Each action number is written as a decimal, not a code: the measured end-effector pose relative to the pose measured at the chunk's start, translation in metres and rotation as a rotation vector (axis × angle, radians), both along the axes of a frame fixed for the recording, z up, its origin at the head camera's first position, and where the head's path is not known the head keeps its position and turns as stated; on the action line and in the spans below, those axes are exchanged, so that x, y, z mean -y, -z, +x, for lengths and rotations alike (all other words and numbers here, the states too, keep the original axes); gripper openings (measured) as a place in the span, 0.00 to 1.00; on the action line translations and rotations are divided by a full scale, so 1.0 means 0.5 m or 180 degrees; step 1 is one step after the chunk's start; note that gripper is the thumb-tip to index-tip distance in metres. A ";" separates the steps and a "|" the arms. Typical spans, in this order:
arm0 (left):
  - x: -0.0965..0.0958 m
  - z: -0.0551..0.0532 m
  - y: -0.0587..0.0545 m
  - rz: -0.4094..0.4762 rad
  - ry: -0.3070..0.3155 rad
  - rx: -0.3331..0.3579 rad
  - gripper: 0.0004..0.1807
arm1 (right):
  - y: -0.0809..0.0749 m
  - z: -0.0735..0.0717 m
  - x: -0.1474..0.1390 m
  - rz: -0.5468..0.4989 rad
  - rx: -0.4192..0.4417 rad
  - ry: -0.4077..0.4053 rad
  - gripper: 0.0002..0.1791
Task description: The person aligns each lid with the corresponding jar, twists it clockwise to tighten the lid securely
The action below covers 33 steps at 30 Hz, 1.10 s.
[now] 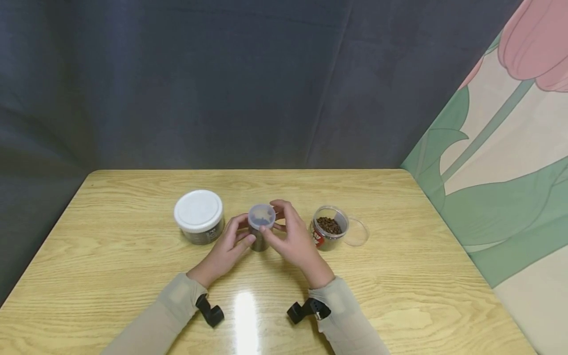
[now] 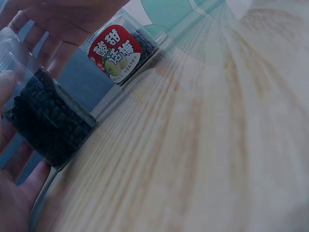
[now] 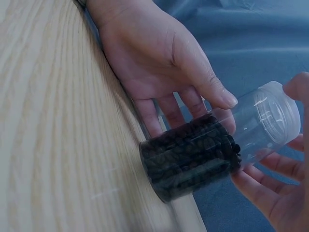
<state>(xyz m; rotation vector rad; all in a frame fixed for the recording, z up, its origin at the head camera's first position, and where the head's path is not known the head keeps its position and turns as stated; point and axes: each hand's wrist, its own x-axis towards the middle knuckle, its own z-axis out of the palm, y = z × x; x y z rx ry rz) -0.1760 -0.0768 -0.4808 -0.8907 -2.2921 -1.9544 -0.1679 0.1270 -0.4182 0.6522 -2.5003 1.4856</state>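
A slim clear jar (image 3: 193,157), part filled with small dark bean-like pieces, stands on the table between both hands. Its translucent lid (image 1: 262,216) sits on top. The left hand (image 1: 226,249) holds the jar's body from the left, thumb in front and fingers behind. From the other side the right hand (image 1: 290,240) grips the lid's edge, its thumb on the near rim and fingers round the far side. In the left wrist view the jar (image 2: 50,118) shows its dark contents low down, with clear space above them.
Left of the hands stands a wide tub (image 1: 198,212) with a white lid. On the right an uncovered jar (image 1: 320,241) with a red label holds brown pieces (image 1: 329,226). A clear round lid (image 1: 357,237) lies beside it. A dark curtain (image 1: 222,88) hangs behind the table (image 1: 426,276).
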 end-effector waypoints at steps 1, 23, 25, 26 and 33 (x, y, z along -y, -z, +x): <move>0.000 0.000 0.000 0.0002 -0.0006 -0.0008 0.28 | 0.000 0.000 0.000 0.0007 -0.0014 -0.0003 0.32; 0.000 -0.001 0.000 0.0012 0.0030 0.0026 0.28 | 0.002 0.001 -0.006 0.0208 -0.0198 -0.0052 0.29; 0.000 -0.001 -0.001 0.0013 0.0031 0.0032 0.28 | 0.002 0.001 -0.006 0.0192 -0.0171 -0.0043 0.28; 0.000 0.000 -0.002 0.0010 0.0030 0.0037 0.28 | 0.002 0.001 -0.005 0.0191 -0.0163 -0.0037 0.28; 0.000 0.002 -0.003 -0.0013 0.0032 0.0064 0.28 | 0.003 -0.001 -0.004 0.0132 -0.0099 -0.0015 0.28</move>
